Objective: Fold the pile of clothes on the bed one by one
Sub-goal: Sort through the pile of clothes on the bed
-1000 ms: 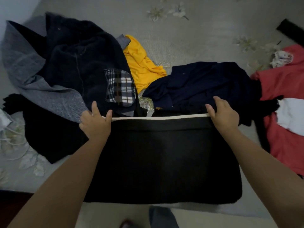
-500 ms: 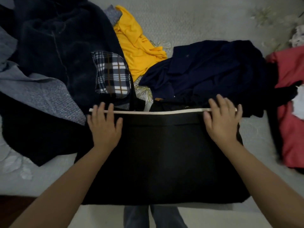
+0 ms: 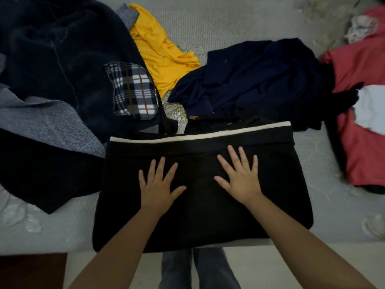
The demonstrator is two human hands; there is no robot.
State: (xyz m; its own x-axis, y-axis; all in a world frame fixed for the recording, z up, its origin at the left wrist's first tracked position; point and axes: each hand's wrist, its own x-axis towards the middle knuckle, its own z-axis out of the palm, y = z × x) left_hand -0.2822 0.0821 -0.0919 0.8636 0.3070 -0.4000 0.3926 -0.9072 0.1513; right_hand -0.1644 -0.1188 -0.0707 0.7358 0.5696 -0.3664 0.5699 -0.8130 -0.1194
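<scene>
A black garment with a white trimmed edge (image 3: 200, 213) lies folded flat at the near edge of the bed. My left hand (image 3: 159, 185) presses flat on its middle, fingers spread. My right hand (image 3: 239, 177) lies flat beside it on the same cloth, fingers spread too. Behind it sits the unfolded pile: a dark navy fleece with a plaid patch (image 3: 68, 65), a yellow top (image 3: 160, 59), a navy garment (image 3: 256, 80) and a grey knit (image 3: 41, 122).
A red garment (image 3: 362, 138) with a white piece (image 3: 370, 109) on it lies at the right. The grey flowered bedspread (image 3: 229, 21) shows at the back. The bed's front edge is near my legs, with floor below.
Both hands left the white-trimmed far edge and slid toward me and inward, now flat on the middle of the black garment. The camera tilted down.
</scene>
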